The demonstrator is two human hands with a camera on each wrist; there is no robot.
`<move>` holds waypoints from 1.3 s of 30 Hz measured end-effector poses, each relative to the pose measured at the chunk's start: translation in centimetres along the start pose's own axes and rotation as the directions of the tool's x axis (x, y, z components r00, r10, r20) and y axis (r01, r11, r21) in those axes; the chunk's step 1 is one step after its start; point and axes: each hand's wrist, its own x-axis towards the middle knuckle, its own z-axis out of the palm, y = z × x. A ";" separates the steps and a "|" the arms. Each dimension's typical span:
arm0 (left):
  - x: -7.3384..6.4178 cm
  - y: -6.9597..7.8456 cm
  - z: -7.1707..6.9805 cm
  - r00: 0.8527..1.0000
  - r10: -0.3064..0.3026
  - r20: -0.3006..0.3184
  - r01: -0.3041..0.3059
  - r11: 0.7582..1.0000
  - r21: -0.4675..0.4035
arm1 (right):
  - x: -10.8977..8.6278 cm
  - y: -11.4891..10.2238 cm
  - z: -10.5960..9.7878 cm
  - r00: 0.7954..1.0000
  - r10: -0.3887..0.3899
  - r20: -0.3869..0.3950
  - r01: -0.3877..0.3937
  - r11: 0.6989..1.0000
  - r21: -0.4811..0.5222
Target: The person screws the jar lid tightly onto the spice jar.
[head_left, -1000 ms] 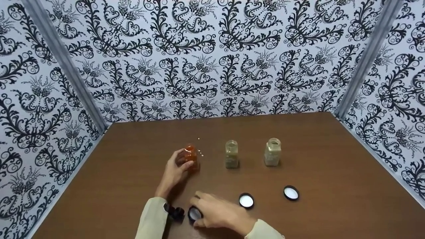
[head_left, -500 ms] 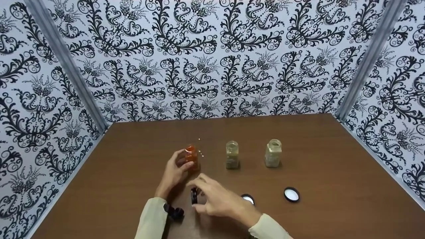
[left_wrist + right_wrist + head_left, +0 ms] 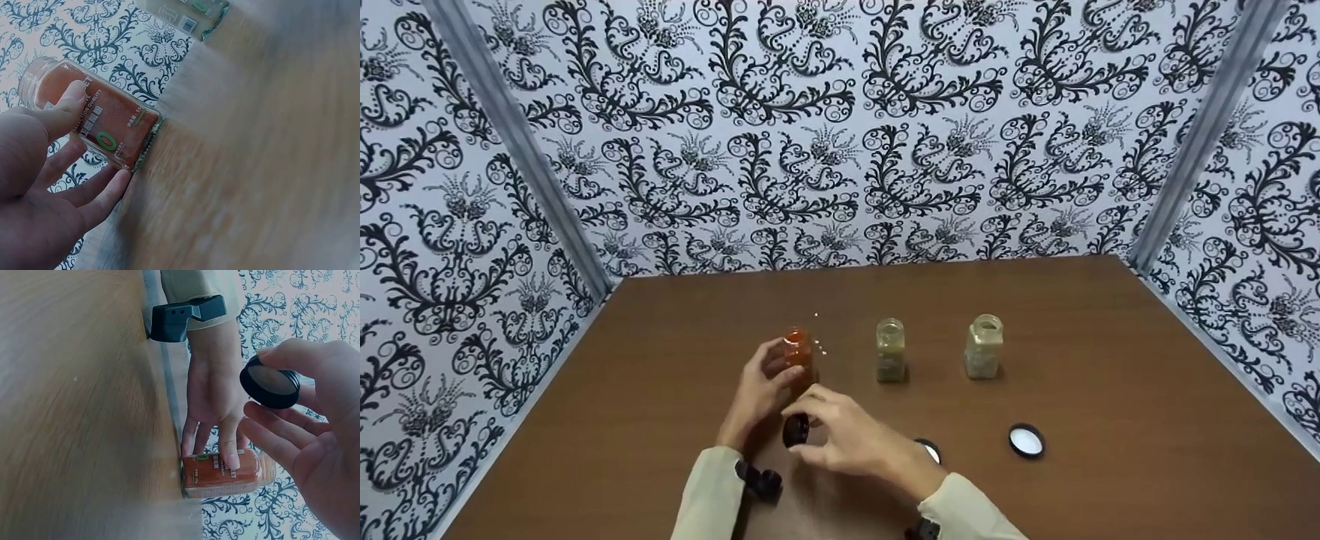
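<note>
We see L hand (image 3: 759, 386) gripping orange jar (image 3: 799, 361), thumb on one face, fingers round other side; jar's upright on tbl (image 3: 675, 337), uncapped. R hand (image 3: 851, 436) pinches blk lid (image 3: 272, 387) by its rim, near jar but apart. Further right, we've mid jar (image 3: 891, 356), far-R jar (image 3: 984, 352), both uncapped, plus 2 lids (image 3: 1027, 440) nearer us.
</note>
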 end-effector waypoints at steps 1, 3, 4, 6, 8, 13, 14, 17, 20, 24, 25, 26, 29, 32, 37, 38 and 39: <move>0.0 0.0 0.0 1.000 -0.002 -0.004 0.002 1.000 0.006 | 0.1 0.1 0.0 1.000 -0.013 -0.014 0.013 1.000 0.005; -0.1 0.0 0.0 1.000 0.000 -0.003 0.000 1.000 0.009 | 0.2 0.2 0.0 0.999 -0.035 -0.041 0.036 0.999 0.017; -0.1 0.1 0.0 1.000 -0.003 -0.001 0.003 1.000 0.006 | 0.3 0.3 0.0 0.998 -0.037 -0.051 0.038 0.999 0.025; -0.2 0.1 0.0 1.000 -0.001 0.003 0.001 1.000 -0.002 | 0.4 0.4 -0.1 0.998 -0.023 -0.058 0.024 0.999 0.028; -0.2 0.1 -0.1 1.000 0.001 0.002 -0.001 1.000 -0.012 | 0.6 0.5 -0.2 0.998 -0.002 -0.059 0.003 1.000 0.021; -0.1 -0.1 -0.1 1.000 0.024 -0.009 -0.023 1.000 0.010 | 1.2 0.9 -0.3 0.991 0.005 -0.133 -0.011 0.999 -0.043; -0.1 -0.1 -0.1 1.000 0.027 -0.010 -0.027 1.000 0.009 | 1.3 1.1 -0.3 0.987 -0.005 -0.160 -0.005 0.998 -0.058; 0.0 -0.2 -0.1 0.999 0.052 -0.002 -0.052 0.999 0.010 | 1.6 1.5 -0.3 0.973 -0.015 -0.229 -0.007 0.995 -0.095; 0.0 -0.1 -0.1 0.998 0.063 0.005 -0.063 0.998 -0.001 | 2.0 1.8 -0.3 0.965 0.002 -0.262 -0.027 0.996 -0.091; 0.0 -0.2 -0.1 0.997 0.077 0.020 -0.076 0.996 -0.044 | 2.6 2.0 -0.5 0.960 0.061 -0.275 -0.083 0.994 -0.071; 0.0 -0.2 -0.1 0.997 0.081 0.022 -0.079 0.996 -0.050 | 2.8 2.1 -0.6 0.958 0.078 -0.275 -0.099 0.993 -0.065; 0.1 -0.3 -0.1 0.996 0.088 0.022 -0.087 0.995 -0.050 | 3.0 2.1 -0.7 0.957 0.093 -0.276 -0.114 0.992 -0.059; 0.1 -0.3 -0.2 0.995 0.096 0.016 -0.095 0.995 -0.019 | 3.5 2.3 -0.9 0.950 0.134 -0.283 -0.154 0.987 -0.051; 0.1 -0.3 -0.3 0.994 0.112 0.009 -0.112 0.993 0.030 | 4.0 2.4 -1.2 0.944 0.152 -0.294 -0.173 0.984 -0.049; 0.1 -0.1 -0.2 0.996 0.085 -0.003 -0.085 0.996 0.036 | 4.8 2.9 -1.8 0.927 0.189 -0.325 -0.211 0.977 -0.031; 0.1 -0.1 -0.1 0.997 0.072 -0.001 -0.072 0.997 0.028 | 5.0 3.0 -1.9 0.922 0.194 -0.336 -0.215 0.976 -0.024; 0.2 0.0 0.0 0.999 0.051 0.000 -0.051 0.999 0.017 | 5.2 3.2 -2.0 0.916 0.197 -0.350 -0.218 0.976 -0.022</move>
